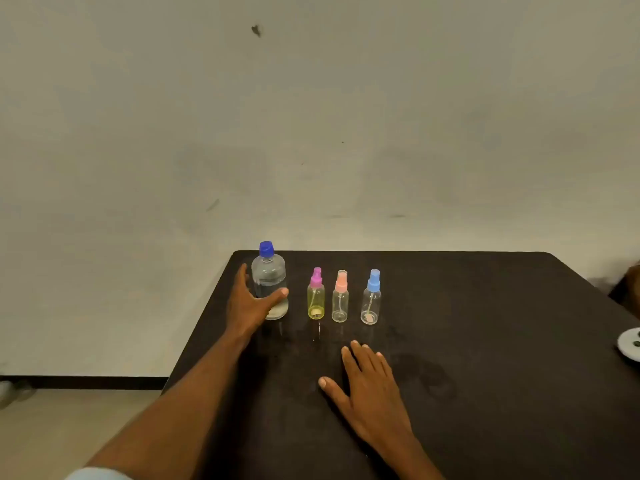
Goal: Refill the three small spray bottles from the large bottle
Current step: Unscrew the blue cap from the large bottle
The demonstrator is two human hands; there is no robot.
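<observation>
Left hand around the big bottle, right hand flat on the worktop

The left hand (249, 303) curls its fingers (242, 275) and thumb around the large bottle (269, 275), a round clear plastic one with a blue cap (266, 249), near the far left corner of the dark, dull worktop (485, 341). The right hand (370, 386) lies flat, fingers straight and close, holding nothing. Just beyond it stand three small spray bottles in a row: yellow (316, 303), clear with a peach top (340, 303), clear with a blue top (371, 303).
</observation>
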